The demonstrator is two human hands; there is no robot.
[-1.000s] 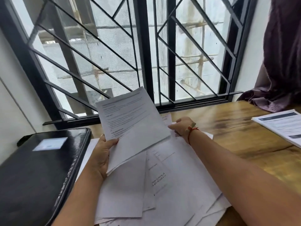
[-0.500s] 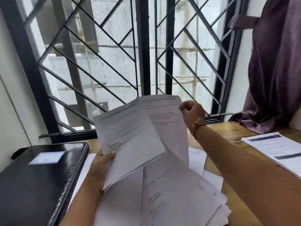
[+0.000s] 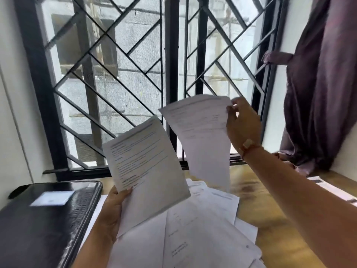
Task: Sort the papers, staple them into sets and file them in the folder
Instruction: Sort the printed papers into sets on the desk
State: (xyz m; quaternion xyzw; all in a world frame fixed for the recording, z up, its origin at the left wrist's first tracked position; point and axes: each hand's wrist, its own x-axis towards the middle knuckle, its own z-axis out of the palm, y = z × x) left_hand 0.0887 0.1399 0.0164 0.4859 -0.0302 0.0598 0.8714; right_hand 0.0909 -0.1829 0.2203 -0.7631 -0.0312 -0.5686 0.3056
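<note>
folder [image 3: 44,225]: black, shut, flat on counter at 8 o'clock; white label [image 3: 52,198] on lid; right edge just beside paper pile.
left grip [image 3: 114,211]: 7 o'clock, thumb on front, fingers behind, pinching lower-left edge of left pages.
left pages [image 3: 146,167]: printed, held up off pile, top leaning twd 11 o'clock; can't tell how many.
paper pile [image 3: 193,238]: loose white sheets fanned on counter at 6 o'clock, below both held lots.
right sheet [image 3: 204,136]: in air at 12–1 o'clock, hangs from its top-right corner, print blurred; just beside left pages.
right grip [image 3: 243,124]: 2 o'clock, thumb + fingers pinching right sheet nr top corner; orange band [image 3: 248,147] on wrist.
counter [image 3: 270,215]: wood, bare patch at 4 o'clock.
side stack [image 3: 332,190]: printed sheets at 3 o'clock frame edge, well apart from pile.
curtain [image 3: 324,93]: purple, 2 o'clock, tied back.
</note>
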